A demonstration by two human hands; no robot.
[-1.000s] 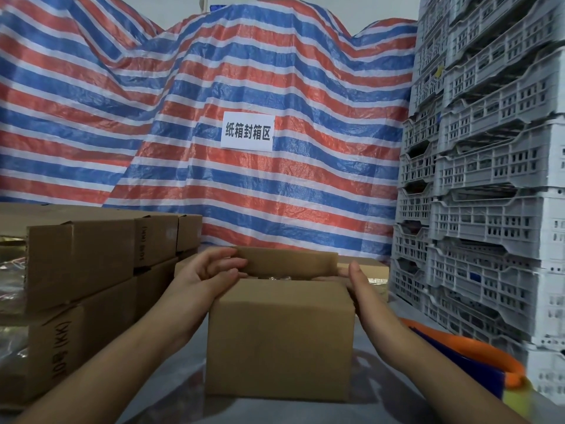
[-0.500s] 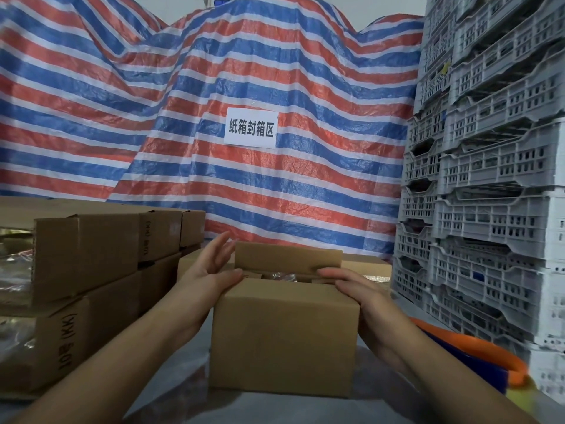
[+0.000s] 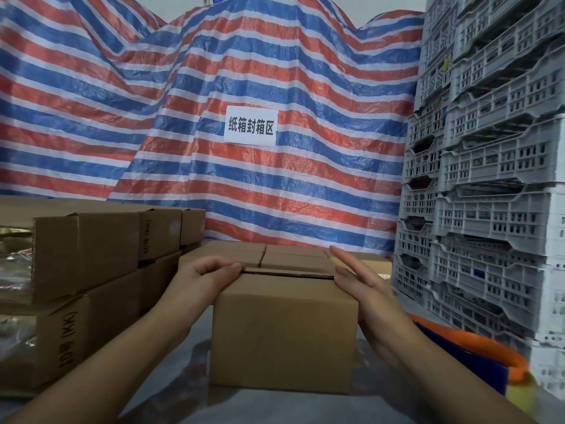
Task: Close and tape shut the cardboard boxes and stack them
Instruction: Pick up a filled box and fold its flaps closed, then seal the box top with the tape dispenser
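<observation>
Cardboard box (image 3: 284, 332), centre of the table (image 3: 171, 390): top flaps now folded flat, where half a second ago the far flap stood upright and the clear wrapped contents showed through the opening; contents now hidden, a thin dark seam remaining along the near top edge. Left hand (image 3: 203, 278), at 9 o'clock of the box: fingers curled over the upper left corner, thumb pressing the flap down, where before the fingers were spread. Right hand (image 3: 360, 283), at 3 o'clock: fingers straight and released, flat against the right side, fingertips reaching over the top right edge. Stacked boxes (image 3: 88, 270), at 9 o'clock, two tiers, printed lettering on their sides; the end boxes at the frame's left edge show shiny plastic wrapping. Closed boxes (image 3: 266, 250) at 12 o'clock, just behind. Grey crates (image 3: 489, 179) stacked at 3 o'clock. Striped tarpaulin (image 3: 153, 117) with white sign (image 3: 250, 126) behind.
</observation>
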